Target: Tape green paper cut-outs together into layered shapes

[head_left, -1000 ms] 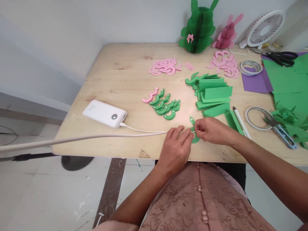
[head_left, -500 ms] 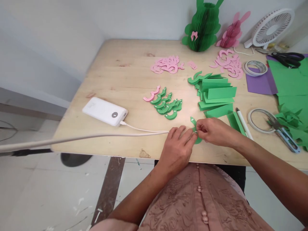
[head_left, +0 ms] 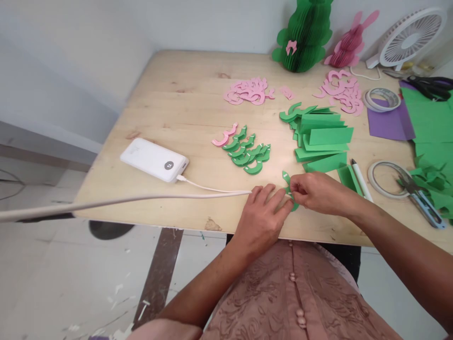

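A curved green paper cutout (head_left: pixel 286 178) with small white tape strips lies near the table's front edge, partly covered by my hands. My left hand (head_left: pixel 264 212) rests palm down with its fingers stretched out, fingertips touching the cutout's left side. On the cutout's right side, my right hand (head_left: pixel 310 191) is closed in a pinch; what sits between its fingertips is hidden. Beyond my hands lies a group of similar green cutouts (head_left: pixel 244 151) bearing white strips, with a pink cutout (head_left: pixel 225 136) at its upper left.
A white power bank (head_left: pixel 152 159) with a cable (head_left: pixel 159 197) lies left. Folded green papers (head_left: pixel 327 137), a white pen (head_left: pixel 361 179), a tape roll (head_left: pixel 385 179) and a utility knife (head_left: pixel 424 203) lie right. Pink cutouts (head_left: pixel 247 90), honeycomb paper figures (head_left: pixel 306 38) and a fan (head_left: pixel 410 40) are behind.
The camera view has shifted slightly. Both hands stay at the same green cutout, with the right hand still pinched and only small finger movement.
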Motion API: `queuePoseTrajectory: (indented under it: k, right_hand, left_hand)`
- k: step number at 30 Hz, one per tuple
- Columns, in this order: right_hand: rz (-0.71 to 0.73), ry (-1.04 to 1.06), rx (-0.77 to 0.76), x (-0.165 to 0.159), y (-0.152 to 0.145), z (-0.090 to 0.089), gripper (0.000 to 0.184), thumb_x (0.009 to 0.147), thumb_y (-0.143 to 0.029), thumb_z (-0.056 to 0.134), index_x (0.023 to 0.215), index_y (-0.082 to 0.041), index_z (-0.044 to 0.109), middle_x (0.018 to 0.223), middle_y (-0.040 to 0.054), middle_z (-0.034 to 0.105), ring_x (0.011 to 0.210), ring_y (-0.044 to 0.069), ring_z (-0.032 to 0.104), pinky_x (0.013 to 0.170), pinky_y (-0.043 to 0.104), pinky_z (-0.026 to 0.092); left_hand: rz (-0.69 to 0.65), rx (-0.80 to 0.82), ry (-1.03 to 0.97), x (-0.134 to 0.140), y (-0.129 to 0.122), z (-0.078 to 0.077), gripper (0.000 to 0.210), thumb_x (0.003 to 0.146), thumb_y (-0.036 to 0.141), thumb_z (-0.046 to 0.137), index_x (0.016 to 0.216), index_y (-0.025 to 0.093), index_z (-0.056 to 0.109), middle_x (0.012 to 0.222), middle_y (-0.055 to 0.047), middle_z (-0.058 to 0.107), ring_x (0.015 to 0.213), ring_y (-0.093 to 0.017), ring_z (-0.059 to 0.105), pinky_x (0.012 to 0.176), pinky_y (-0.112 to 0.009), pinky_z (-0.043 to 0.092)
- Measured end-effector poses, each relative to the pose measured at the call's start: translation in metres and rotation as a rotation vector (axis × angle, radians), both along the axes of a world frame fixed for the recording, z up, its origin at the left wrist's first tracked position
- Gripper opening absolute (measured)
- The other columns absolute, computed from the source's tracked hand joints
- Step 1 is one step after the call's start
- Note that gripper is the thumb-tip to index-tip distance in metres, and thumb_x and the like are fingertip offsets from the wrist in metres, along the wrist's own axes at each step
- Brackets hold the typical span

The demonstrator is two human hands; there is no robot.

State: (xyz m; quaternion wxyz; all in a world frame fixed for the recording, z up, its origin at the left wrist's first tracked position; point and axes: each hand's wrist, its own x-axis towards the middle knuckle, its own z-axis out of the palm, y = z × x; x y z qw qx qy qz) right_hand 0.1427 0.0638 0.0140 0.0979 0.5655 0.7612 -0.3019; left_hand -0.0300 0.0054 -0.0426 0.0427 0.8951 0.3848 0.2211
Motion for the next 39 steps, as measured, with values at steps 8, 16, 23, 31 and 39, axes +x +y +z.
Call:
queuePoseTrajectory:
  k: [8, 16, 23, 31, 39]
  right_hand:
    - [0.041, -0.022, -0.01, 0.0011, 0.0025, -0.0001, 0.008, 0.073, -0.015, 0.051, 0.069, -0.02, 0.055, 0.058, -0.0012, 0.058, 0.054, 0.011, 0.046, 0.052, 0.024, 0.025]
    - [0.032, -0.039, 0.012, -0.001, 0.001, 0.0013, 0.008, 0.074, -0.015, 0.051, 0.069, -0.02, 0.055, 0.058, -0.0007, 0.058, 0.053, 0.012, 0.045, 0.052, 0.025, 0.025]
    - [0.04, -0.037, 0.014, -0.0002, 0.0008, 0.0009, 0.008, 0.075, -0.015, 0.05, 0.07, -0.02, 0.054, 0.058, -0.0008, 0.057, 0.053, 0.011, 0.044, 0.052, 0.025, 0.025]
    - [0.065, -0.049, 0.017, -0.0002, 0.0019, 0.0006, 0.008, 0.075, -0.016, 0.05, 0.069, -0.02, 0.054, 0.057, -0.0008, 0.057, 0.053, 0.012, 0.044, 0.052, 0.025, 0.025]
    - [0.077, -0.048, 0.028, 0.0003, 0.0022, -0.0004, 0.008, 0.075, -0.016, 0.049, 0.069, -0.02, 0.053, 0.058, -0.0002, 0.057, 0.053, 0.012, 0.043, 0.052, 0.025, 0.024]
  left_hand:
    - [-0.008, -0.019, -0.001, -0.0004, 0.0009, -0.0006, 0.028, 0.088, 0.013, 0.048, 0.113, 0.02, 0.06, 0.117, -0.008, 0.062, 0.115, -0.027, 0.049, 0.094, -0.044, 0.04]
    - [-0.017, -0.033, 0.008, -0.0011, 0.0011, 0.001, 0.029, 0.089, 0.014, 0.047, 0.114, 0.02, 0.059, 0.118, -0.008, 0.061, 0.115, -0.027, 0.048, 0.094, -0.044, 0.041]
    - [-0.005, -0.028, 0.007, -0.0002, 0.0004, 0.0013, 0.027, 0.089, 0.014, 0.048, 0.113, 0.02, 0.06, 0.117, -0.009, 0.061, 0.116, -0.027, 0.048, 0.093, -0.044, 0.041]
    - [-0.004, -0.02, 0.007, -0.0005, 0.0008, 0.0011, 0.028, 0.089, 0.014, 0.048, 0.114, 0.02, 0.06, 0.119, -0.008, 0.061, 0.116, -0.027, 0.048, 0.095, -0.045, 0.041]
    - [-0.002, 0.002, -0.021, -0.0002, 0.0021, -0.0027, 0.029, 0.087, 0.013, 0.048, 0.114, 0.013, 0.059, 0.118, -0.011, 0.063, 0.115, -0.026, 0.051, 0.095, -0.045, 0.042]
